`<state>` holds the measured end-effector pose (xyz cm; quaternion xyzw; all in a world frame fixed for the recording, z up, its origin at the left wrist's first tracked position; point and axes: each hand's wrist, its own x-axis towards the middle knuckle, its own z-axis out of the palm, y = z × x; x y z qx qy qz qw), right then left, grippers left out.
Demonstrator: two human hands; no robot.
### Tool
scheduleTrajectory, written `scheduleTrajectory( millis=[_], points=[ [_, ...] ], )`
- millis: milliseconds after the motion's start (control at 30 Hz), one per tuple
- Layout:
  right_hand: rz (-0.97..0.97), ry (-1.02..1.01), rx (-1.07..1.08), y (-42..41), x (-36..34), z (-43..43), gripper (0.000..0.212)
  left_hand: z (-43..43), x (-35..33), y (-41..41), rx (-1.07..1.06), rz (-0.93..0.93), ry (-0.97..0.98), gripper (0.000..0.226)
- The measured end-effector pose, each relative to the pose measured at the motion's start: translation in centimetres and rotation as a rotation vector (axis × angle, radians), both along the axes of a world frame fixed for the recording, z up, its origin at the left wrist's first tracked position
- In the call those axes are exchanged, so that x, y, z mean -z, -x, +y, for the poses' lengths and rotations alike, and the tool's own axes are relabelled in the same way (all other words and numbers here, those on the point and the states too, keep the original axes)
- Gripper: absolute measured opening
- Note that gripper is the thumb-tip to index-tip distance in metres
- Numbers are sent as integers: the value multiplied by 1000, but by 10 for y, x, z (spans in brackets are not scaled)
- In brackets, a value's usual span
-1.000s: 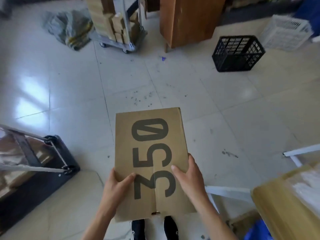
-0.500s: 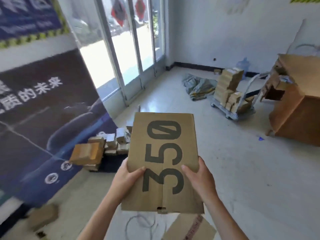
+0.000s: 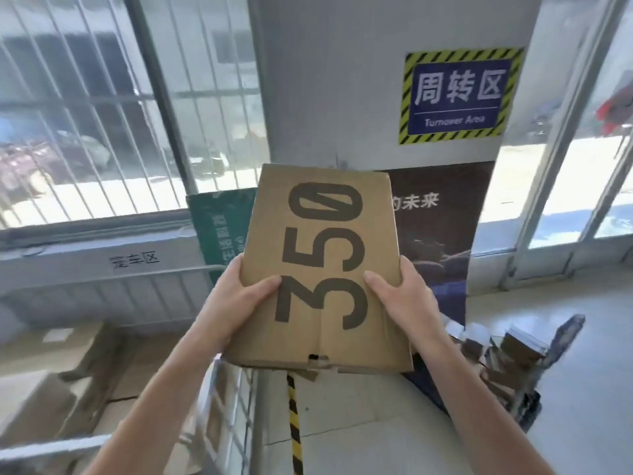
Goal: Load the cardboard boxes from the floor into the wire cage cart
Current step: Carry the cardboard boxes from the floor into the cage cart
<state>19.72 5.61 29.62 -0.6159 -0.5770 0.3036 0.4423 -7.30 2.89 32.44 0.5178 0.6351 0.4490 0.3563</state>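
I hold a flat brown cardboard box (image 3: 329, 234) printed with "350" at chest height in the middle of the view. My left hand (image 3: 239, 296) grips its left edge with the thumb on top. My right hand (image 3: 404, 299) grips its right edge the same way. The wire cage cart (image 3: 226, 399) stands below and to the left, its grey wire side just under the box's near left corner. Several brown cardboard boxes (image 3: 51, 378) lie inside the cart.
A grey pillar (image 3: 342, 97) with a blue "Turnover Area" sign (image 3: 459, 94) rises straight ahead. A pile of small boxes (image 3: 507, 354) sits on the floor at the right. Black-and-yellow tape (image 3: 294, 423) runs along the floor. Barred windows fill the left wall.
My view has swung left from the open floor to the pillar and the wire cage cart. The box stays gripped in both hands, now above the cart's right side.
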Motion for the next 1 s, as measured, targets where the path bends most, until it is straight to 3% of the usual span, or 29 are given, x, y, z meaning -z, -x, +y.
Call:
scheduleTrajectory(
  millis=[200, 400, 533, 767, 1000],
  points=[
    [27, -52, -302, 233, -29, 20, 46, -65, -33, 212, -255, 43, -54, 58],
    [71, -39, -520, 430, -20, 6, 59, -127, -36, 372, -496, 52, -51, 56],
    [42, 2, -657, 534, -17, 5, 64, -153, -24, 455, -650, 19, -58, 42],
    [2, -12, -790, 693, -2, 18, 53, -161, -1, 580, -822, -29, -49, 52],
    [-17, 8, -900, 843, 11, 58, 62, -145, 7, 697, -938, -39, -44, 56]
  ],
)
